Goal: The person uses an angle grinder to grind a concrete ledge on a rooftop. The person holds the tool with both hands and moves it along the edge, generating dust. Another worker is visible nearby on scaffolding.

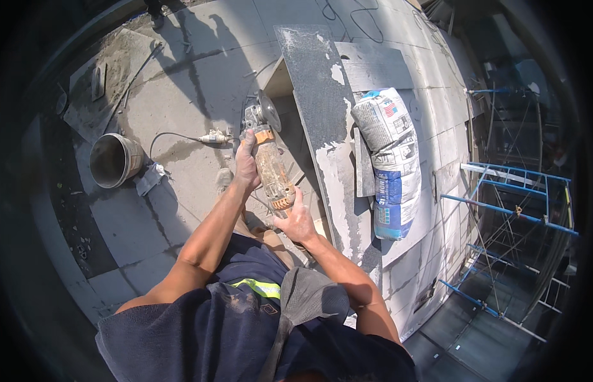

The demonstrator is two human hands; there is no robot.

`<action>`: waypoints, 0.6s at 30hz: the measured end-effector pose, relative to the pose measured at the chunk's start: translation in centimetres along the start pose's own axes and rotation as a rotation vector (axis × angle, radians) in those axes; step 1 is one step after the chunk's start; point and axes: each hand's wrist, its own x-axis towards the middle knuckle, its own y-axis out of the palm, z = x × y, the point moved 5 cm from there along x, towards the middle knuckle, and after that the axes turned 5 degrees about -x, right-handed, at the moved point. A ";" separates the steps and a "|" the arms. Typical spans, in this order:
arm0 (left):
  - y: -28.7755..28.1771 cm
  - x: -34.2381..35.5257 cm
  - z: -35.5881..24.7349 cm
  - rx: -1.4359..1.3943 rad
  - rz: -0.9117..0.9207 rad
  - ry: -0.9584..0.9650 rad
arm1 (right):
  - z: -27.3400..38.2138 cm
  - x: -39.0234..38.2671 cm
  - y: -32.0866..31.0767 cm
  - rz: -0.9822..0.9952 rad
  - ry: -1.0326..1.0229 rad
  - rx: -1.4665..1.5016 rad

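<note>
Both my hands hold a dusty orange angle grinder [271, 164] out in front of me. My left hand [247, 164] is closed around its front end, just behind the grey gear head. My right hand [299, 219] grips the rear end near the orange vents. A round disc [268, 111] is fitted at the far end, standing close to the left edge of a long dark stone slab [317, 108]. Pale residue coats parts of that slab. Whether the disc is spinning I cannot tell, and no contact with the slab is visible.
Right of the slab a paper cement-type bag [389, 162] lies on more slabs. At left stand a bucket [112, 159] and a crumpled paper [150, 179]. A cable with a pale connector [214, 137] crosses the paved floor. Blue scaffolding [513, 197] rises at far right.
</note>
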 end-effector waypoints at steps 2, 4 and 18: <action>-1.3 0.1 1.4 0.047 0.008 -0.002 | -1.6 -0.2 0.5 0.002 0.023 -0.024; -1.3 0.5 1.3 0.076 -0.005 0.007 | -1.9 0.2 0.7 0.015 0.057 -0.014; 1.0 6.8 0.5 0.166 -0.062 0.072 | -2.1 6.0 -0.2 -0.149 -0.052 -0.009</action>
